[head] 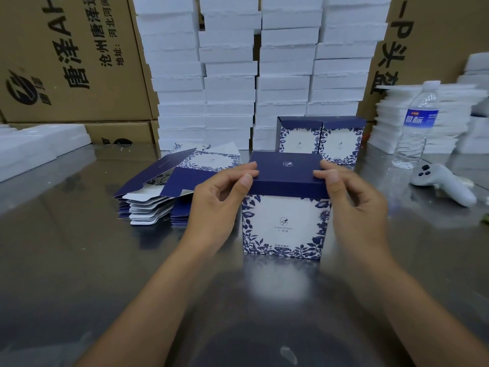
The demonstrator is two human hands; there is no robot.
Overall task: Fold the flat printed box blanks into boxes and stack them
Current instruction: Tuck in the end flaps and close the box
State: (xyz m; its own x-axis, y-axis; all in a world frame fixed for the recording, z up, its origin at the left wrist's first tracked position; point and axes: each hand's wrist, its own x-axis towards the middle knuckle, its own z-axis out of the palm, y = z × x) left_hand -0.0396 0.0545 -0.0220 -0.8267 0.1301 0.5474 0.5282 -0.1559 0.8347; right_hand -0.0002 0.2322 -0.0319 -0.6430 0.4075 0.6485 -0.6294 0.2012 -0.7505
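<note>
Fingers (248, 168) pinching edges of lid (287, 172) | left hand (221, 200), right hand (353, 200) flank upright box (284, 226)

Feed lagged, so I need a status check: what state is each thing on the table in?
Box: upright, folded, lid down.
Left hand: pinches lid's left edge.
Right hand: pinches lid's right edge.
Blanks: flat, piled.
Rear boxes: upright, side by side.
Bottle: upright, capped.
Controller: lying flat.
</note>
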